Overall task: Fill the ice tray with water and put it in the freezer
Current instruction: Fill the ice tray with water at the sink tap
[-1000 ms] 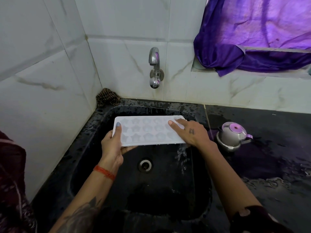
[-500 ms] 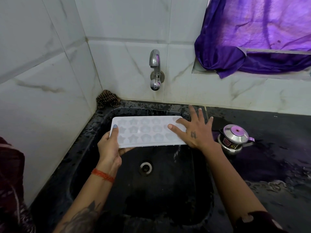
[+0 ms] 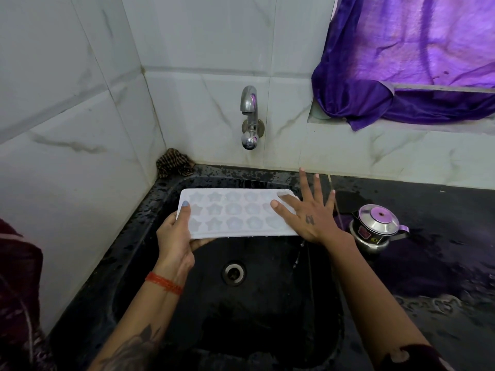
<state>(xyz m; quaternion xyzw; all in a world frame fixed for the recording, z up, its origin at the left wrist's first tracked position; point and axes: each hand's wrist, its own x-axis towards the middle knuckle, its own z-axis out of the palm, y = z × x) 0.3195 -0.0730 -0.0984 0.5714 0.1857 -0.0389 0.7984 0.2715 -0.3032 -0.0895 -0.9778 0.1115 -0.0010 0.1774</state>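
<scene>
Left hand [image 3: 175,238] grips ice tray [image 3: 235,214]; right hand [image 3: 310,212], fingers spread, seemingly touches it.

Red thread bracelet [image 3: 164,283] on left wrist, dark tattoo [image 3: 134,349] on left forearm, blue-painted thumbnail [image 3: 185,204]; small tattoo [image 3: 310,219] on right hand's back; maroon sleeve [image 3: 412,357].

White ice tray [image 3: 238,214] above black sink [image 3: 150,210], left hand [image 3: 175,234] gripping, right hand [image 3: 310,218] flat

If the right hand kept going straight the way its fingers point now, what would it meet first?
The right hand lies flat on the ice tray's right end, fingers spread toward the back. Going on, it would probably meet the white tiled wall just right of the tap; depth is unclear.
</scene>
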